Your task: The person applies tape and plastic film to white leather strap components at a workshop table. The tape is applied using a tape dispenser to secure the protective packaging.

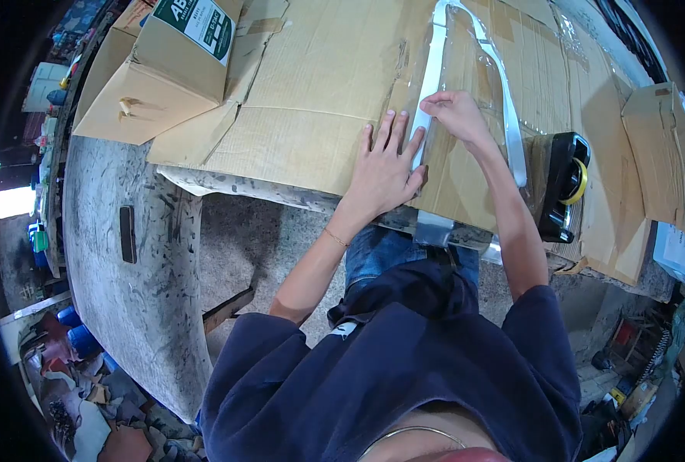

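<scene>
A long white strap (434,65) lies looped on the cardboard sheet (319,88) that covers the table, with clear plastic film around it. My left hand (385,171) lies flat with its fingers spread, pressing by the strap's near left end. Just above it, my right hand (459,117) is closed in a pinch at the strap's left length. Its fingertips hide the exact spot they grip. The strap's other end (516,171) rests free to the right, under my right forearm.
A black tape dispenser (564,189) with a yellow core stands right of my right arm. An open cardboard box (154,88) sits at the far left, another box (658,154) at the right. A dark phone-like object (128,234) lies on the grey side surface (131,308).
</scene>
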The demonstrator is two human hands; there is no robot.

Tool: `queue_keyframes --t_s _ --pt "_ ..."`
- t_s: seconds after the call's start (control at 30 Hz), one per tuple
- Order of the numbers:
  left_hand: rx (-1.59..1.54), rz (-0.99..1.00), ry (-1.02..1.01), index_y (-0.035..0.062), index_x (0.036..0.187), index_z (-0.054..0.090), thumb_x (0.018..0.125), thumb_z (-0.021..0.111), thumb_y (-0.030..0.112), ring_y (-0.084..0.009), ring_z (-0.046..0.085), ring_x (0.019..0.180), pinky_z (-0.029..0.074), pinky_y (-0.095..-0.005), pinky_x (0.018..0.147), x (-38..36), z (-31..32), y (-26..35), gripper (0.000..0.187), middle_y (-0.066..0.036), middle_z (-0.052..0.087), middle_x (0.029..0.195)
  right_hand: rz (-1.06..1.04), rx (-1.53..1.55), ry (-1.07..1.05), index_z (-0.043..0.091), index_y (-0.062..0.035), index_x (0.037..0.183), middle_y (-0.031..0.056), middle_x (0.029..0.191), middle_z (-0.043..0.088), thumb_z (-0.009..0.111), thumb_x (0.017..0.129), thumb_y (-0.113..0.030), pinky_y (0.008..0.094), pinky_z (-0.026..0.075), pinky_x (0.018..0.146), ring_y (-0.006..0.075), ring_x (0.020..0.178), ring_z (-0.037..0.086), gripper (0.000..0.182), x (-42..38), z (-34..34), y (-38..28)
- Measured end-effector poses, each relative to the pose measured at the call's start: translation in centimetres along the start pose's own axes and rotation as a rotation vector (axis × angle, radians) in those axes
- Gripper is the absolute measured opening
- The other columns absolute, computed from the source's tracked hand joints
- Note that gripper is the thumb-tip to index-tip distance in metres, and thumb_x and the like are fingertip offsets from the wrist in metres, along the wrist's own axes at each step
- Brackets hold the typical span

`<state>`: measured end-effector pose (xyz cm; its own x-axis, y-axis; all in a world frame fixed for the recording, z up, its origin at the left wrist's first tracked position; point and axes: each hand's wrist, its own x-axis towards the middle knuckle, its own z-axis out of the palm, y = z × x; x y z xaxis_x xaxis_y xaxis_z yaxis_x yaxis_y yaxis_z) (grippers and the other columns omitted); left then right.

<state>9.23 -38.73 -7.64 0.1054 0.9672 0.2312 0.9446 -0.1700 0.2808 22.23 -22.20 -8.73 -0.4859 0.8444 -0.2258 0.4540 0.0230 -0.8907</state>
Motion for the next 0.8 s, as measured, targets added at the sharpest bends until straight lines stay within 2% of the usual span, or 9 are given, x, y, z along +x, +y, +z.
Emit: queue_keyframes --t_s 0.17,0.23,0.37,0.43,0.47,0.53,0.57,0.63,0.8 --pt "0.006 0.0 -0.002 0.0078 0.139 0.041 0.09 0.046 0.037 -0.0381 0.02 0.141 0.019 -0.0576 0.109 0.0 -0.1 0.1 0.058 -0.023 0.028 0.148 -0.044 -0.036 0.002 0.072 -0.0031 0.091 0.0089 0.073 0.066 0.072 0.074 -0.02 0.0297 0.047 0.067 0.0154 0.069 0.061 0.024 -0.5 0.0 -0.4" --pt "0.008 -0.006 -0.014 0.0075 0.139 0.04 0.09 0.046 0.036 -0.038 0.019 0.141 0.019 -0.0576 0.109 0.0 -0.2 0.1 0.058 -0.023 0.027 0.149 -0.017 -0.189 -0.001 0.071 -0.0042 0.088 0.0056 0.068 0.062 0.074 0.072 -0.021 0.0303 0.045 0.061 0.0148 0.062 0.057 0.023 -0.8 -0.2 -1.4" --pt "0.008 -0.005 -0.012 0.0072 0.139 0.04 0.09 0.046 0.036 -0.0378 0.019 0.141 0.019 -0.0575 0.109 0.0 -0.1 0.1 0.058 -0.023 0.027 0.149 -0.05 -0.169 0.018 0.068 -0.0048 0.094 0.0028 0.063 0.057 0.075 0.07 -0.021 0.0311 0.042 0.056 0.0148 0.056 0.053 0.029 -0.7 -0.2 -0.9" --pt "0.007 -0.004 -0.01 0.007 0.139 0.04 0.089 0.046 0.036 -0.0378 0.019 0.141 0.018 -0.0574 0.11 0.0 -0.2 0.2 0.058 -0.023 0.026 0.149 -0.065 -0.069 0.018 0.063 -0.0058 0.104 0.0085 0.072 0.063 0.076 0.07 -0.02 0.0328 0.046 0.063 0.0194 0.065 0.06 0.039 -0.4 -0.4 -0.5" --pt "0.009 -0.001 -0.008 0.007 0.139 0.04 0.089 0.046 0.036 -0.0378 0.019 0.141 0.018 -0.0574 0.11 0.0 -0.2 0.1 0.058 -0.023 0.026 0.149 -0.068 -0.068 0.021 0.063 -0.0058 0.104 0.0085 0.072 0.063 0.076 0.07 -0.02 0.0328 0.046 0.063 0.0194 0.065 0.06 0.039 -0.1 -0.2 -0.3" --pt "0.013 -0.004 -0.017 0.0071 0.139 0.04 0.089 0.046 0.036 -0.0379 0.019 0.141 0.018 -0.0573 0.11 0.0 -0.1 0.1 0.058 -0.023 0.026 0.149 -0.015 -0.139 0.17 0.06 -0.0051 0.107 0.0149 0.089 0.066 0.078 0.07 -0.022 0.0355 0.049 0.076 0.0245 0.084 0.064 0.044 0.3 0.3 -0.5" --pt "0.013 0.0 -0.017 0.0071 0.139 0.04 0.089 0.046 0.036 -0.0379 0.019 0.141 0.018 -0.0573 0.11 0.1 -0.1 0.2 0.058 -0.023 0.026 0.149 -0.015 -0.138 0.174 0.06 -0.0051 0.107 0.0149 0.089 0.066 0.078 0.07 -0.022 0.0355 0.049 0.076 0.0245 0.084 0.064 0.044 0.4 0.3 -0.5" --pt "0.002 -0.008 -0.016 0.0072 0.139 0.04 0.089 0.046 0.036 -0.0379 0.018 0.141 0.018 -0.0574 0.11 0.0 0.0 0.2 0.058 -0.023 0.026 0.149 -0.051 -0.29 0.205 0.06 -0.0031 0.105 0.0188 0.103 0.064 0.078 0.071 -0.024 0.0369 0.047 0.086 0.0278 0.1 0.062 0.044 -0.1 0.3 -1.6" --pt "0.018 -0.002 -0.025 0.0079 0.14 0.039 0.089 0.045 0.037 -0.0375 0.018 0.141 0.017 -0.057 0.111 0.1 0.0 0.1 0.059 -0.022 0.025 0.15 -0.039 -0.225 0.257 0.06 -0.0028 0.105 0.0177 0.099 0.065 0.077 0.073 -0.027 0.0363 0.048 0.084 0.0268 0.097 0.063 0.044 -0.6 0.7 -1.5"
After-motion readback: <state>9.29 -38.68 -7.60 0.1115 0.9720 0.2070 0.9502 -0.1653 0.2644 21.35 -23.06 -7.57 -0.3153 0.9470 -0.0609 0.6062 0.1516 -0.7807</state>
